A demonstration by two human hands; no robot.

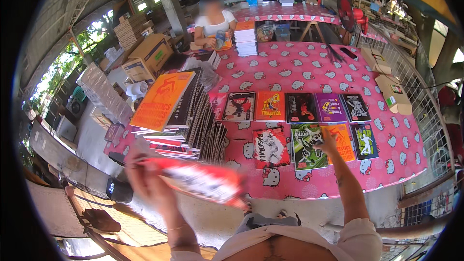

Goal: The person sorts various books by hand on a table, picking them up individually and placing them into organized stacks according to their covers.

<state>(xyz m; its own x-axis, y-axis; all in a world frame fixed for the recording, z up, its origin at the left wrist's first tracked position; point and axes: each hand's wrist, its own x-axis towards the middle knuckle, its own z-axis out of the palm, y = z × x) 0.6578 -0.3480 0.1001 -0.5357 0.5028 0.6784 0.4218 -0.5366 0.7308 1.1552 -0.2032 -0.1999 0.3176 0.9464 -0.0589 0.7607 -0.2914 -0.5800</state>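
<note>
My left hand [153,183], blurred by motion, grips a red-and-white notebook [203,176] by its left end, in front of the table and apart from it. My right hand [327,144] reaches over the table, its fingers closed at the right edge of a green notebook [307,157]. An orange notebook [341,145] lies just right of that hand. Beside the green one is a red, white and black notebook [270,147]; a dark blue-green one [364,141] ends the near row. Behind it runs a far row with an orange notebook [269,106], a black one [300,108] and a purple one [331,107].
A tall stack of spiral notebooks [164,101] stands left on the pink patterned table [299,72]. Across it a person [212,24] handles something beside another stack [246,41]. Opened cardboard [392,94] lies along the right edge, near a red fan [350,14].
</note>
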